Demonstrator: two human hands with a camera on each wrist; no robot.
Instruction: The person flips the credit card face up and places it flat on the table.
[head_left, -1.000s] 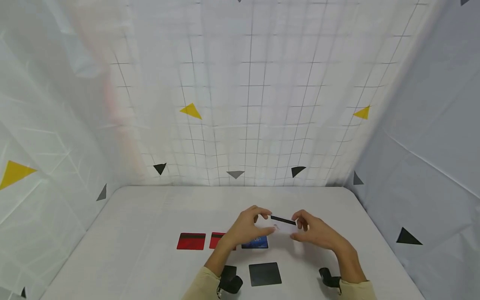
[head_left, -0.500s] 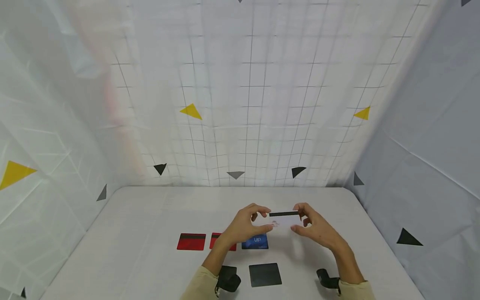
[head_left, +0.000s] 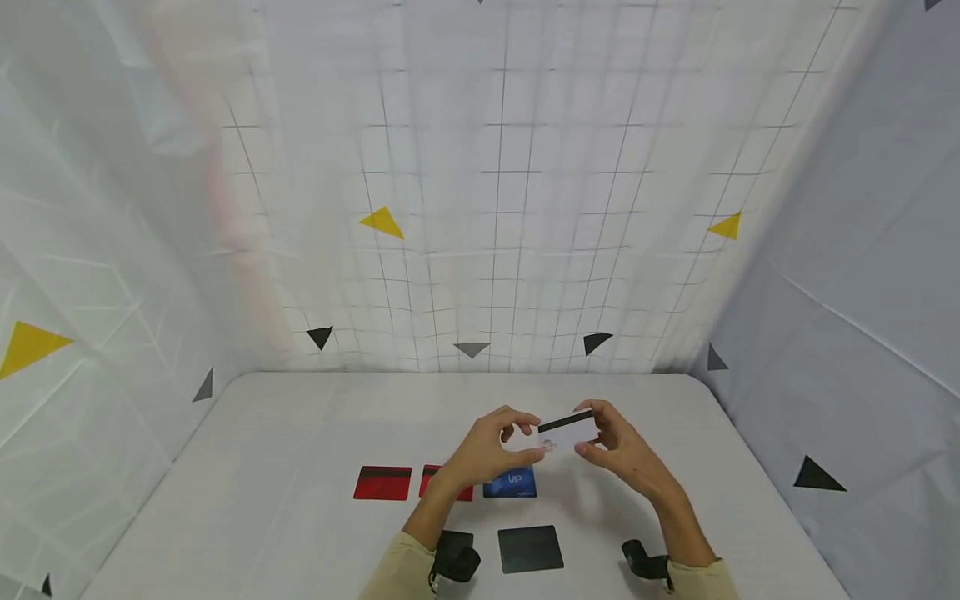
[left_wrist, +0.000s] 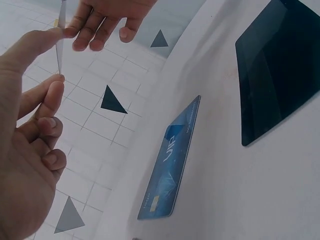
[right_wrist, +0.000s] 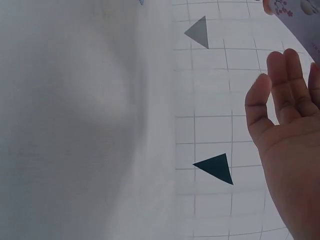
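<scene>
A white card (head_left: 567, 431) with a black magnetic stripe is held up over the table between both hands, its right end tilted higher. My left hand (head_left: 491, 447) pinches its left end between thumb and fingers. At the other end, my right hand (head_left: 622, 446) grips it with thumb below and fingers above. The left wrist view shows the card (left_wrist: 60, 45) nearly edge-on; pink blossoms appear on the card (right_wrist: 302, 17) in the right wrist view. A blue VIP card (head_left: 510, 483) lies on the table below the left hand.
Two red cards lie left of the VIP card: one red card (head_left: 383, 483) in full view, another red card (head_left: 463, 493) partly behind the left forearm. Nearer lie a black card (head_left: 530, 550) and another dark card (head_left: 456, 542), partly covered by the left wrist camera.
The white card has turned from right end lower, through level, to right end higher. My right hand rose with it and shifted slightly left; the left hand barely moved.
</scene>
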